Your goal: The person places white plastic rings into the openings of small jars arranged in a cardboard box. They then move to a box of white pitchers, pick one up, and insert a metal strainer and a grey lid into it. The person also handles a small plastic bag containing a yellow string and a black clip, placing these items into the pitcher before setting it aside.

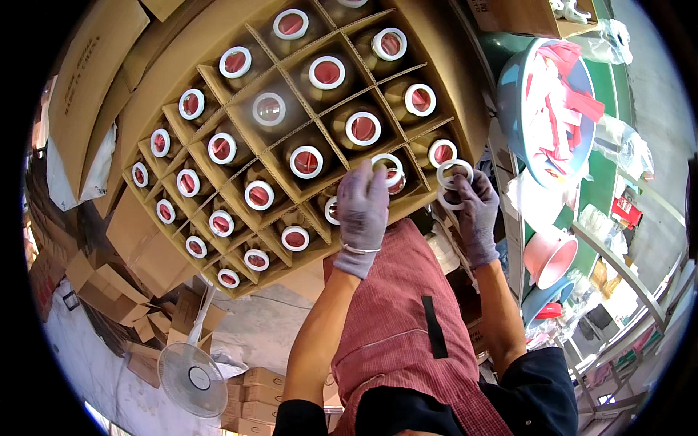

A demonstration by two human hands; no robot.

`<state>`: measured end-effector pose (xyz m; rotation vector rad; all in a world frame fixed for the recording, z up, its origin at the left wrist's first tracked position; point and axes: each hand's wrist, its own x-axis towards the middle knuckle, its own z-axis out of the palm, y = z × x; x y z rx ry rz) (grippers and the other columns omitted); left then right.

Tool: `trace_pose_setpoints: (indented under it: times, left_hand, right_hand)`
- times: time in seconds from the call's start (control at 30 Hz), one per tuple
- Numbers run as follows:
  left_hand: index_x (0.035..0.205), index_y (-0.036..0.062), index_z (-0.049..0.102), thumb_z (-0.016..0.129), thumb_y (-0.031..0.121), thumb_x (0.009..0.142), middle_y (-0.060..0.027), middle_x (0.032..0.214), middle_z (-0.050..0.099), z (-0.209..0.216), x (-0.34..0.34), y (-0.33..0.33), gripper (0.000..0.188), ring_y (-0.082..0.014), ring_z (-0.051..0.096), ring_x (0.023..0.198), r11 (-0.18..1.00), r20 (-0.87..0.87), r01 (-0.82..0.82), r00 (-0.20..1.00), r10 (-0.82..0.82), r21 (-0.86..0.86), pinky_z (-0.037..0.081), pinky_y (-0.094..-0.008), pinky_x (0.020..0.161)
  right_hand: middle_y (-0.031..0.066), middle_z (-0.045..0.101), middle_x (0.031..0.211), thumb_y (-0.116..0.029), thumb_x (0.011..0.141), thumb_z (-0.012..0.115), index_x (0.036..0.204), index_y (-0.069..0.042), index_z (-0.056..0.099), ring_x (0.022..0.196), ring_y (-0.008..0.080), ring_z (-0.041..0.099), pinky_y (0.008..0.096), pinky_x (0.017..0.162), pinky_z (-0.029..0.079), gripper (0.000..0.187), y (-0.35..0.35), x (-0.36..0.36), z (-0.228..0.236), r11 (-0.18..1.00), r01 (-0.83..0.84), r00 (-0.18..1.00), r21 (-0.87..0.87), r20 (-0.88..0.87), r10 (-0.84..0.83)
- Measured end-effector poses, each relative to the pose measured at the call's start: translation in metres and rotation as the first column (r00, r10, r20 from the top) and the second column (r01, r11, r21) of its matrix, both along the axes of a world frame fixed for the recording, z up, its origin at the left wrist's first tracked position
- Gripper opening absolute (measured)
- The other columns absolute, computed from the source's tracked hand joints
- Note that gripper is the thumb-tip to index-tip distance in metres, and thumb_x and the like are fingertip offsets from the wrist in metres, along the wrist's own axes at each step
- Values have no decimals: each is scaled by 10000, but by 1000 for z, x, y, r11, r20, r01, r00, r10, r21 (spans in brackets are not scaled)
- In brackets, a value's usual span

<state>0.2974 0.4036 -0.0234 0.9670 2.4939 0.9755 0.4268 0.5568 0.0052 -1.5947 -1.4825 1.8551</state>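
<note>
A large cardboard box (283, 275) with cardboard dividers holds rows of glass jars (326, 73). White rings circle the jar mouths, and red pieces show within most of them. One jar (269, 109) looks paler, with no clear red in it. My left hand (362, 211), in a pale purple glove, has its fingertips closed on the edge of a white ring (387, 160) over a jar near the box's near right side; its thumb is hidden. Just outside the box's right corner, my right hand (478, 218), gloved alike, pinches loose white rings (454, 171) between its fingers.
To the right, a blue basin (515, 109) full of red and pink strips stands on a green surface. A pink basin (552, 258) sits nearer me. Cardboard flaps (91, 102) spread at the left. A fan (193, 378) and stacked cartons (260, 396) stand at the lower left.
</note>
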Motion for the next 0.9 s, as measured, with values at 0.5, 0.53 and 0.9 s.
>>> trace_pose_setpoints:
  times: [0.5, 0.53, 0.9]
  left_hand:
    - [1447, 87, 431, 611, 484, 842, -189, 1528, 338, -41, 53, -15, 745, -369, 231, 1454, 837, -164, 377, 868, -469, -397, 127, -598, 1185]
    - [1443, 77, 434, 607, 480, 848, -194, 1527, 337, -34, 53, -16, 739, -374, 233, 1453, 848, -157, 366, 879, -451, -384, 128, -595, 1186]
    - [1400, 39, 469, 582, 361, 896, -236, 1461, 389, 34, 67, -140, 609, -424, 346, 1360, 972, -7, 21, 1000, -23, -233, 219, -565, 1155]
  right_hand:
    - [64, 679, 968, -106, 958, 613, 1099, 3, 650, 837, 130, 643, 272, 773, 543, 183, 173, -66, 58, 928, 77, 934, 365, -351, 61]
    - [74, 663, 1010, -144, 971, 605, 1138, 6, 632, 871, 141, 641, 275, 785, 538, 226, 208, -85, 76, 864, 30, 952, 502, -278, 129]
    - [220, 484, 1363, -122, 758, 755, 1428, -87, 408, 1240, 413, 475, 461, 1080, 392, 755, 123, -140, 3, -62, -670, 617, 740, 602, 507]
